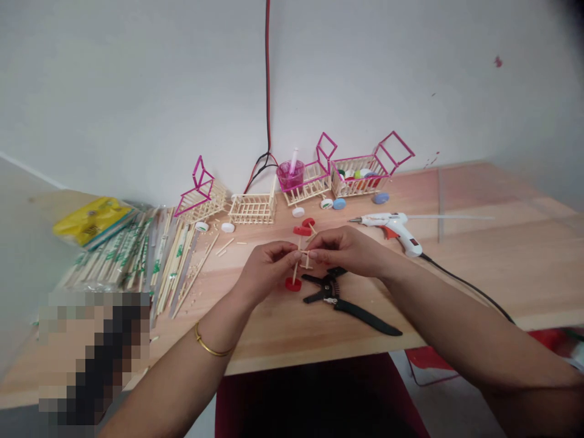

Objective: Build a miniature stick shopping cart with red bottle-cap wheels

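Between my hands is a small frame of thin wooden sticks [296, 267] fitted with red bottle-cap wheels [293, 285]. My left hand [272, 267] pinches the sticks from the left, thumb and fingers closed. From the right, my right hand [340, 250] pinches the same frame near a crosspiece. The fingertips of both hands meet close together and hide the joint there. Just below my right hand lies a black pair of cutting pliers [329, 288], jaws towards the left. A white glue gun [398, 229] with a glue stick in its back lies further right.
Small stick carts [252, 208] with cap wheels stand along the wall, some with magenta handles. One holds a magenta cup [291, 176], another coloured caps [360, 176]. Bundled sticks [123, 249], loose sticks [182, 267] and a yellow packet [93, 222] lie left. A black cord [465, 283] trails right.
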Available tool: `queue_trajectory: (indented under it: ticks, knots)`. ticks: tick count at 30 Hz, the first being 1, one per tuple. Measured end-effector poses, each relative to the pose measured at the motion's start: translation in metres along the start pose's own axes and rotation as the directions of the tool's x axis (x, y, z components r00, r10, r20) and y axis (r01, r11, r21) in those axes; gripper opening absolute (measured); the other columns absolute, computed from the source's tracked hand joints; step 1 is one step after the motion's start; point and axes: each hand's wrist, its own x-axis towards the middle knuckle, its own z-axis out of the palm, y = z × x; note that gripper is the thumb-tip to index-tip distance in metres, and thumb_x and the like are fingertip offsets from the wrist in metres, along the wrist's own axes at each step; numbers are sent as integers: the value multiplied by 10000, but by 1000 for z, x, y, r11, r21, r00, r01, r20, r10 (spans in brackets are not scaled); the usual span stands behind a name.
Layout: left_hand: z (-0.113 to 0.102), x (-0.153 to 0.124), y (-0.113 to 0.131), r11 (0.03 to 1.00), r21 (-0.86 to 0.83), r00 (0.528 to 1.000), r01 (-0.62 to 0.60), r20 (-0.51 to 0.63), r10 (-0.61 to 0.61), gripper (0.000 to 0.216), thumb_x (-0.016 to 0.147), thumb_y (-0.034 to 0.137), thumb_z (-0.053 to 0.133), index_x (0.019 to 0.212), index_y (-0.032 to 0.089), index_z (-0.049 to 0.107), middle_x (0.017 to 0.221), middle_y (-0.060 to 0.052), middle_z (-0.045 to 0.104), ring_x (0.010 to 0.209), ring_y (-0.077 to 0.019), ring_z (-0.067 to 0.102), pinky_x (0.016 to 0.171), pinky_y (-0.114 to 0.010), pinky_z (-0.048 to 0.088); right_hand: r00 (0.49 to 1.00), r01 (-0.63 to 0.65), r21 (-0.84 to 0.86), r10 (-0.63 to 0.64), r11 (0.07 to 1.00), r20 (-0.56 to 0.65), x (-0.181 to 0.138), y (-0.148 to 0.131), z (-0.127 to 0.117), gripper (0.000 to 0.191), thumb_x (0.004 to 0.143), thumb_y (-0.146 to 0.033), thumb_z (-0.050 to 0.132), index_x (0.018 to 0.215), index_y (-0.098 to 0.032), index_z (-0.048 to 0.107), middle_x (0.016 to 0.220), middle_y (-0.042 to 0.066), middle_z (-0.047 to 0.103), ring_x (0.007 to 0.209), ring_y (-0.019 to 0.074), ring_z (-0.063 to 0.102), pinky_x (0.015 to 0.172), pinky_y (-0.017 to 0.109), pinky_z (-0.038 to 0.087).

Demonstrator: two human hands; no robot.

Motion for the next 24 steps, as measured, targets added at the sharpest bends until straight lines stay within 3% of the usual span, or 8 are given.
queue_trajectory:
  ticks: [9, 24]
  knots:
    - [-1, 0, 0, 968, 230, 994, -102, -24, 110, 175, 767, 346, 695, 742, 176, 728, 691, 0, 672, 625, -120, 568, 598, -215, 428, 1000, 0, 24, 0, 1000, -11, 1, -2, 3, 323, 818, -476, 641, 872, -173, 738, 796, 34, 712, 724, 153, 623, 661, 264, 483]
    - [3, -2, 4, 981, 177, 994, -81, -59, 92, 180, 761, 333, 695, 687, 170, 700, 634, 9, 645, 575, -102, 541, 543, -203, 406, 1000, 9, 29, -9, 1000, -24, 1, -4, 4, 261, 833, -406, 642, 879, -166, 732, 833, 38, 719, 757, 157, 634, 677, 259, 480]
